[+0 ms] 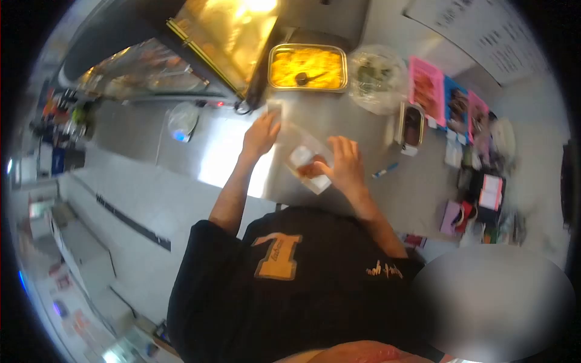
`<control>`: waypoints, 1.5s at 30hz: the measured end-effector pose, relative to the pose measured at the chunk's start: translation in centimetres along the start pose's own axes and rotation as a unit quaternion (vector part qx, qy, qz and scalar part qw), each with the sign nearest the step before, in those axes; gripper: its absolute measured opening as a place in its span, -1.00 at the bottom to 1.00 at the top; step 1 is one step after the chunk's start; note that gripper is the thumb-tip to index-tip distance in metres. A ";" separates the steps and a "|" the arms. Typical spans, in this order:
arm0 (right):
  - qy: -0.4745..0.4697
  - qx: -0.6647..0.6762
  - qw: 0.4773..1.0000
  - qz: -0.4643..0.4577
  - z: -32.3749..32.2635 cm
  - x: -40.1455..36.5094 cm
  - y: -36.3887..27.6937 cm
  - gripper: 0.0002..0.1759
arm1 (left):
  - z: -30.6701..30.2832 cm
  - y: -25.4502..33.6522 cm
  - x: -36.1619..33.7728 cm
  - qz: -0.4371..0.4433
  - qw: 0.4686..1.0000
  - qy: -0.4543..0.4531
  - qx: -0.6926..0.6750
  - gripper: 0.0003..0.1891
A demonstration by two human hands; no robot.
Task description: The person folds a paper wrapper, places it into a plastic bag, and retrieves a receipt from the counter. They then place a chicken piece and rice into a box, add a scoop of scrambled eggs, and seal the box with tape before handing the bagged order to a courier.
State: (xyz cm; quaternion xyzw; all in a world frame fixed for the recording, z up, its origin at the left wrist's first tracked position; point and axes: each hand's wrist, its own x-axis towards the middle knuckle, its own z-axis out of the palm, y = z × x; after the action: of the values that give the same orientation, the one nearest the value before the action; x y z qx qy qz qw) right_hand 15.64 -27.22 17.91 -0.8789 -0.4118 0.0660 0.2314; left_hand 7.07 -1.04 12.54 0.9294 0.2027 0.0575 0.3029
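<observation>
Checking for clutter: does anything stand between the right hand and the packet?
Nothing visible does. The right hand is right at the packet, its thumb overlapping it in view; blur hides whether they touch. The pen lies on the hand's other side.

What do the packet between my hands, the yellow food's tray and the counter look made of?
Pale rectangular packet: perhaps thin plastic, as it's see-through; finish blurred. Silver rectangular tray: likely metal, shiny rim. Flat grey counter: probably satin steel, softly reflective.
</observation>
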 end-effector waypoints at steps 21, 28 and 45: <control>0.089 -0.065 0.974 0.200 10.5 27.4 33.2 -0.73 | 9.6 0.7 -6.3 -0.215 0.958 0.104 -0.156 -0.72; 0.225 0.205 0.950 0.068 8.2 27.7 37.1 -0.76 | -6.5 8.1 -2.3 -0.109 0.820 0.192 -0.528 -0.40; -0.149 0.109 0.981 -0.057 3.4 -1.2 1.5 -0.78 | -4.1 -2.6 1.3 -0.191 0.881 0.081 -0.425 -0.50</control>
State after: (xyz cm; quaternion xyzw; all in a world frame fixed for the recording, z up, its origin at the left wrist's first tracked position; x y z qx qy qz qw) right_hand 14.86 -27.70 14.14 -0.8038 -0.4816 0.2273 0.2651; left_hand 6.38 3.60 14.32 0.6464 0.3563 0.1538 0.6569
